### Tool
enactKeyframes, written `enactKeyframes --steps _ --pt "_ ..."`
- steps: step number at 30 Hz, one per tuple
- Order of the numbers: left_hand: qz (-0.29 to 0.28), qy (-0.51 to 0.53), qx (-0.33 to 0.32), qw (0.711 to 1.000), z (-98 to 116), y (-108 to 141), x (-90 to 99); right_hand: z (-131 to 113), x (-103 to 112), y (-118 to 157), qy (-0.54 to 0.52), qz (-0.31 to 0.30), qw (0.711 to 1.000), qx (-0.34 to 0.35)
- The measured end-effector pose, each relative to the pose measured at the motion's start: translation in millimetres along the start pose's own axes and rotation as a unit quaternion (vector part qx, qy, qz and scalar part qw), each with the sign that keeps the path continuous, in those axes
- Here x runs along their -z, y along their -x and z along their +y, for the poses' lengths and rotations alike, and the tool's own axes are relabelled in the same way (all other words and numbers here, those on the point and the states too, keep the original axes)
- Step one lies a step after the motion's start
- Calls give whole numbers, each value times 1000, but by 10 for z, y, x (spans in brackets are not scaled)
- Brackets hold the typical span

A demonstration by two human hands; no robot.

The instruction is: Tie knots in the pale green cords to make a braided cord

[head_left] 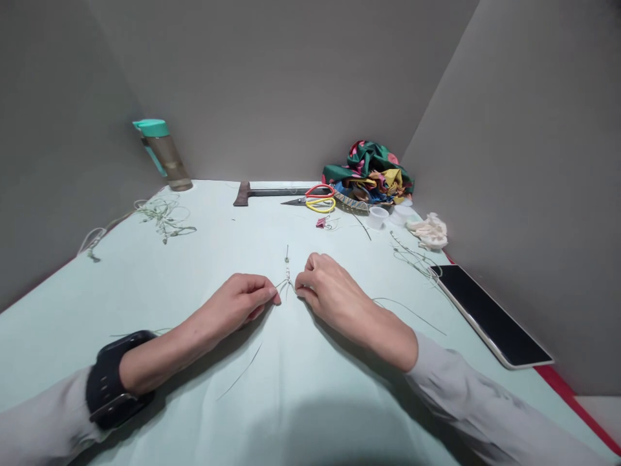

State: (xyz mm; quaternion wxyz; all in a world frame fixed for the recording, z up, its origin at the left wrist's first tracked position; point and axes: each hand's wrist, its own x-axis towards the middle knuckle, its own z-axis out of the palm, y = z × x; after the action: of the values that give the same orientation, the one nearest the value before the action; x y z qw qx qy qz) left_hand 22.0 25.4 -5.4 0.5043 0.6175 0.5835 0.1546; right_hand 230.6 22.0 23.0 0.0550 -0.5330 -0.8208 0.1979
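A small knotted cord piece (288, 270) stands out at the middle of the pale cloth, with a thin pin or needle (287, 251) at its top end. Thin green cords fan out from its lower end. My left hand (247, 298) pinches a cord on the left side between thumb and fingers. On the right side, my right hand (324, 285) is closed on another cord, its fingertips partly hidden. Loose cord tails run out past both wrists, one thin green cord (410, 312) lying beyond the right hand. A separate dark strand (241, 370) lies nearer me.
A hammer-like tool (242, 193), scissors (320, 199), patterned fabric (373, 171) and white cups (377, 217) sit along the back. Tangled cords (165, 217) and a bottle (167, 155) are at left. At right are crumpled tissue (429, 231), more cords (414, 257) and a tablet (490, 314).
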Motion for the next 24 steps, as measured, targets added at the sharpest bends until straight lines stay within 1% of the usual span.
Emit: enactKeyframes --steps 3,7,12,15,18,24 --pt "-2 16 1 1000 11 38 1 -9 62 -8 -34 -8 999 -22" --pt "-8 23 -1 1000 -13 84 -46 47 61 -28 -121 -31 991 -48" --pt "-19 22 -27 999 -75 168 -124 143 -26 -22 -254 -66 962 -77" --pt "-34 17 -49 998 -67 252 -151 151 -84 10 -336 -82 934 -88" --pt "-43 2 -66 997 -25 343 -188 135 -138 53 -416 -90 901 -90" --pt "-53 -67 -113 990 12 447 -335 112 -231 104 -568 -86 814 -81"
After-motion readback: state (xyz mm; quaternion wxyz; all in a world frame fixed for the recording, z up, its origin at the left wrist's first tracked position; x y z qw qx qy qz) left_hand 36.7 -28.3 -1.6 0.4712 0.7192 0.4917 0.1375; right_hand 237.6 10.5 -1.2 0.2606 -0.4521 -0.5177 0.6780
